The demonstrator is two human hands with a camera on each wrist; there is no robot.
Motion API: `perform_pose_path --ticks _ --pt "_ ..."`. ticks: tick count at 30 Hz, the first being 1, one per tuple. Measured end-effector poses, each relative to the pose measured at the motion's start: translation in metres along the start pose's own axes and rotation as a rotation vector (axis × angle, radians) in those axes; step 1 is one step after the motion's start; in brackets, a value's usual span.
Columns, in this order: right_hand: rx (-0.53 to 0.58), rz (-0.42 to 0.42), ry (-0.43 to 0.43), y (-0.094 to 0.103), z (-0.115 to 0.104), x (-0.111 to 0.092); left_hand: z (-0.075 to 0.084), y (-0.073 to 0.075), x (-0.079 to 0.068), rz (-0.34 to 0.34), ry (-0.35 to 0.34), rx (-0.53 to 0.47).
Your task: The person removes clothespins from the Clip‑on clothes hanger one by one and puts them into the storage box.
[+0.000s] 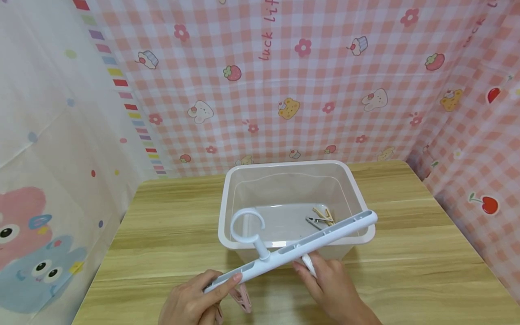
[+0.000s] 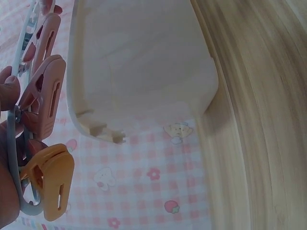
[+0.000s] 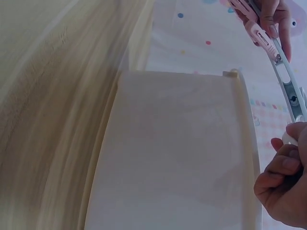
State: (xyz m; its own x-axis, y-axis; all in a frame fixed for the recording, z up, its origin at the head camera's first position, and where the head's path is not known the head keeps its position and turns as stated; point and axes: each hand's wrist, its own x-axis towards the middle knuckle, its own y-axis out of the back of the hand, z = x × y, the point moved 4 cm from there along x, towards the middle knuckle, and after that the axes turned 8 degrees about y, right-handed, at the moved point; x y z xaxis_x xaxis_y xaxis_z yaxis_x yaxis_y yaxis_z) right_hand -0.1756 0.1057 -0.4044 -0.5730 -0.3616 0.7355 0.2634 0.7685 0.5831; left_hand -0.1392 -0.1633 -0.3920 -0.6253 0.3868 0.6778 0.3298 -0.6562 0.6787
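A pale blue clip hanger (image 1: 284, 255) with a round hook (image 1: 248, 225) slants across the front of the tub. My left hand (image 1: 195, 298) grips its left end, thumb along the bar. Pink clips (image 2: 45, 96) and an orange clip (image 2: 58, 184) hang from that end in the left wrist view; in the head view a pink clip (image 1: 242, 299) shows below the bar. Under the bar, right of the hook, my right hand (image 1: 331, 284) pinches a white clip (image 1: 308, 265) against the hanger's underside. Whether that clip is attached is hidden by the bar and fingers.
A white plastic tub (image 1: 361, 189) stands on the wood-grain table (image 1: 174, 225), just beyond the hands. Grey and beige clips (image 1: 322, 217) lie at its right inside. Patterned cloth (image 1: 260, 90) hangs behind and on both sides of the table.
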Motion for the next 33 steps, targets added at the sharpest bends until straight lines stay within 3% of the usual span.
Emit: perform_pose_path --ticks 5,13,21,25,27,30,33 --pt "0.212 0.005 -0.024 -0.003 0.000 0.000 0.001 0.000 0.000 0.011 0.005 -0.008" --pt "0.642 -0.078 -0.164 -0.009 -0.003 0.001 0.001 -0.002 -0.001 0.051 -0.019 -0.025" --pt "1.266 -0.194 -0.262 -0.019 -0.002 -0.006 0.002 -0.001 -0.002 0.052 -0.014 -0.038" --pt "1.356 -0.218 -0.237 -0.020 0.001 -0.007 0.001 -0.001 -0.001 0.056 -0.025 -0.036" --pt "1.350 -0.224 -0.248 -0.020 0.002 -0.008 0.001 -0.001 -0.001 0.058 -0.029 -0.036" --pt "1.283 -0.215 -0.261 -0.019 0.002 -0.008 0.001 -0.001 -0.001 0.054 -0.027 -0.038" --pt "1.129 -0.194 -0.271 -0.017 0.002 -0.006 0.001 -0.001 -0.001 0.051 -0.021 -0.033"
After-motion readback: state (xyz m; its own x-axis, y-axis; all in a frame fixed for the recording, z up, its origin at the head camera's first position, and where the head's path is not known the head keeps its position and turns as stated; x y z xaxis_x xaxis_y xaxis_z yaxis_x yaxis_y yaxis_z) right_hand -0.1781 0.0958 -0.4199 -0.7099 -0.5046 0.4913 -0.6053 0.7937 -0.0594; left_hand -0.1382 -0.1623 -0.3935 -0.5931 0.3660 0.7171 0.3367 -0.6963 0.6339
